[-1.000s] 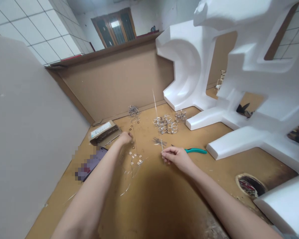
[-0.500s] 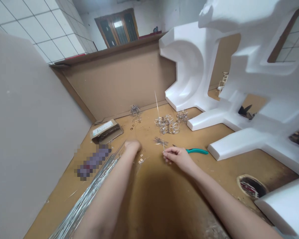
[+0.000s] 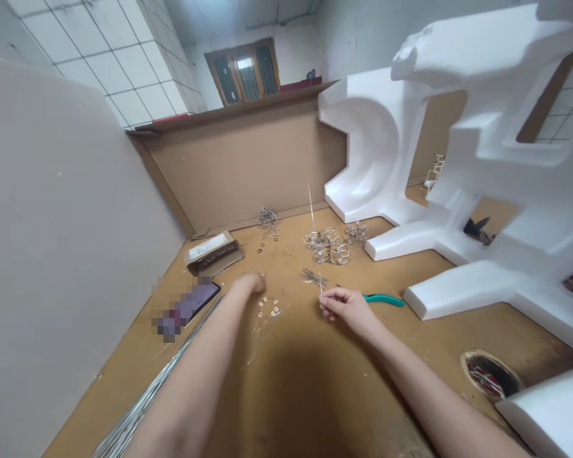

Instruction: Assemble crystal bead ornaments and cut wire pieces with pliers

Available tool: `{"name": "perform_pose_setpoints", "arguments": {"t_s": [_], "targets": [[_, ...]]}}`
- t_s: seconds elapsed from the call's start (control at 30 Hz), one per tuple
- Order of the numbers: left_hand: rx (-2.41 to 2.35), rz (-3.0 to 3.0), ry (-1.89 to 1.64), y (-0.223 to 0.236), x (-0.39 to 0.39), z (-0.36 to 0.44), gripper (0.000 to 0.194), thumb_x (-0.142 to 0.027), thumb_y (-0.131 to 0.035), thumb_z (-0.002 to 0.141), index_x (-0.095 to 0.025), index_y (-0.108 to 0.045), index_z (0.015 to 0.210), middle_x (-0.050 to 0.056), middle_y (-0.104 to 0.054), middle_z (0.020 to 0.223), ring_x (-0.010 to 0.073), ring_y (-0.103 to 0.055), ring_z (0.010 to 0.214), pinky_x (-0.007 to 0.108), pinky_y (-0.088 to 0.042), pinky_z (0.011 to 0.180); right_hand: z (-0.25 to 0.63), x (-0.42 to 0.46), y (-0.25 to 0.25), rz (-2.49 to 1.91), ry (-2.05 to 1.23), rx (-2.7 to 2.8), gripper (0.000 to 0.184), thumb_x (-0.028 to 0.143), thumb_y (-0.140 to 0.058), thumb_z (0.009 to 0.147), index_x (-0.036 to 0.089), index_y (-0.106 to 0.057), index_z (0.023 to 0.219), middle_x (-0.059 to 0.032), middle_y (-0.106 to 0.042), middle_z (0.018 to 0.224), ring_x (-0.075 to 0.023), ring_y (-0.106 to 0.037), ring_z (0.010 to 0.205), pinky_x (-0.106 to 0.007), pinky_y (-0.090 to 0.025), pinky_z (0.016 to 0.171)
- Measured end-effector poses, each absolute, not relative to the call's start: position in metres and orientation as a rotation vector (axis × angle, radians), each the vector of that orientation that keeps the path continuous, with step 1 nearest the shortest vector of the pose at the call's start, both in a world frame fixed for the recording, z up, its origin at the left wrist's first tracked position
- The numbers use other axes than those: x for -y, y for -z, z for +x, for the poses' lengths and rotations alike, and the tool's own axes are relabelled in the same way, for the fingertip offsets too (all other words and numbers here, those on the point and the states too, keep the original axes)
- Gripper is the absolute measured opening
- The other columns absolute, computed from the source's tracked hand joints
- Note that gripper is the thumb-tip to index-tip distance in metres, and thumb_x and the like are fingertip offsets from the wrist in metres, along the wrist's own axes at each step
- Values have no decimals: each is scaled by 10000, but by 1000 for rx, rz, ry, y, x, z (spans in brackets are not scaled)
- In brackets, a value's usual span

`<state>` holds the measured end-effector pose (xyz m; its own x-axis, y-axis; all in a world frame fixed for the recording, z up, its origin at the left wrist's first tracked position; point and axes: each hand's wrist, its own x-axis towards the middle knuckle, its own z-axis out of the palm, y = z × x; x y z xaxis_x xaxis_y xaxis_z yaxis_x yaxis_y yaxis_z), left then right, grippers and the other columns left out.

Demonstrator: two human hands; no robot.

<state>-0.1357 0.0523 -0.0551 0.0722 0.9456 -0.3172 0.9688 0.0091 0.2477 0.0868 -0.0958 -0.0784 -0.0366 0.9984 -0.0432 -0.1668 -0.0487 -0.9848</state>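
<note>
My right hand [image 3: 347, 310] is closed, with a thin wire [image 3: 311, 210] pinched upright between thumb and fingertips. A pile of short dark wire pieces [image 3: 310, 277] lies just beyond it. Beside that hand are pliers with teal handles [image 3: 384, 299]. My left hand [image 3: 252, 284] rests low over the table, its fingers hidden behind the back of the hand. Small clear round pieces [image 3: 267, 308] are scattered to its right. Under and beside my left forearm runs a bundle of long silvery wires [image 3: 146, 401]. Farther back sits a cluster of bent wire shapes [image 3: 328, 247].
A small cardboard box [image 3: 214, 251] and a blurred-out phone [image 3: 191, 305] lie on the left. Large white moulded foam [image 3: 439, 289] stands along the right. A round hole [image 3: 489, 375] opens in the tabletop. Cardboard [image 3: 239, 172] walls off the back. Another wire tangle [image 3: 267, 217] sits there.
The view has shifted slightly. My left hand has moved a little left over the table, uncovering more of the clear round pieces. My right hand still pinches the wire.
</note>
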Motion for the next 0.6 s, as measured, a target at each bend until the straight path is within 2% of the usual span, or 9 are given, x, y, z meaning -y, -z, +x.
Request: {"name": "perform_pose_setpoints", "arguments": {"t_s": [0.07,0.13,0.23,0.37,0.5,0.6], "targets": [[-1835,1881,50,46,-48,-143,283,-298,-500,842,-135,-525,1072,69,-561,1047,175,-571,876,357,-493,736,87,96,78,-1110,-1347,1087,356,453,-712,534,133,-629,663,3,-581,540,-87,-500,458,-226,-399,467],[-1748,1821,-39,38,-39,-146,225,-282,-501,840,-106,-558,968,53,-603,905,139,-590,747,299,-500,643,87,97,79,-1119,-1356,1094,352,448,-713,543,131,-632,673,-2,-587,556,-88,-509,470,-223,-406,474],[-1556,1783,-252,34,-14,-140,111,-190,-478,816,-107,-545,786,18,-617,676,96,-584,573,193,-432,479,86,98,82,-1122,-1372,1097,352,444,-717,551,131,-639,692,-7,-591,580,-92,-520,491,-221,-415,484],[-1240,1767,-477,47,31,-113,76,-193,-444,786,-169,-495,837,2,-635,729,75,-590,584,151,-388,441,83,98,88,-1149,-1341,1113,386,469,-727,531,132,-649,701,-18,-593,560,-108,-518,490,-229,-415,477],[-1067,1787,-596,71,55,-85,104,-241,-472,749,-173,-501,824,-16,-586,678,67,-536,532,160,-391,456,83,99,91,-1226,-1184,1210,391,498,-688,576,134,-656,716,-30,-591,535,-123,-500,471,-255,-425,488],[-1035,1846,-662,85,58,-73,93,-236,-474,744,-167,-523,782,-41,-529,599,65,-487,516,164,-373,479,87,98,95,-1298,-966,1318,341,480,-654,621,154,-663,723,-48,-621,594,-160,-546,542,-275,-452,537]]}}
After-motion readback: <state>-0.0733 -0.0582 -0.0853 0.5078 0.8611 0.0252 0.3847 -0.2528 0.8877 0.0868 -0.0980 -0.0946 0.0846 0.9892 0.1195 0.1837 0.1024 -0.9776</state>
